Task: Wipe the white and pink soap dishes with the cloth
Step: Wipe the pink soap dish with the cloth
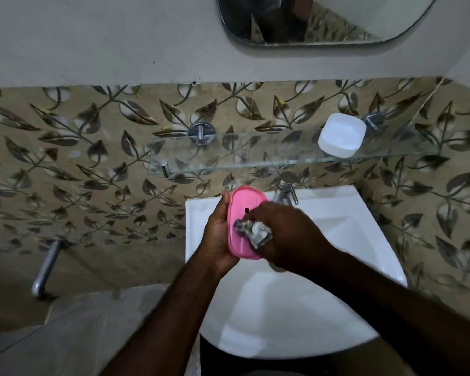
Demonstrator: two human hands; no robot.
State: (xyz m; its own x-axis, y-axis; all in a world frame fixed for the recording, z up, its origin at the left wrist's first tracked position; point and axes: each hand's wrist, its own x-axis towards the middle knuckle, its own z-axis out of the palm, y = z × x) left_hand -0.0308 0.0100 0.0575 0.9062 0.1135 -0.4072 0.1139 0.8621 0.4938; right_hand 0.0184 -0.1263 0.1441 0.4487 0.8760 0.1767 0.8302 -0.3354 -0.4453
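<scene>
Centre frame, over the glossy white ceramic basin [337, 240]: left hand [219, 237] cups the smooth oval pink plastic soap dish [240, 210], fingers curled round its left edge. Right hand [285, 237] clutches a crumpled grey-white patterned cloth [253, 232], pressed onto the dish. Beyond, upper right: rounded-square white plastic soap dish [342, 134] sits on the clear glass wall shelf [228, 153].
</scene>
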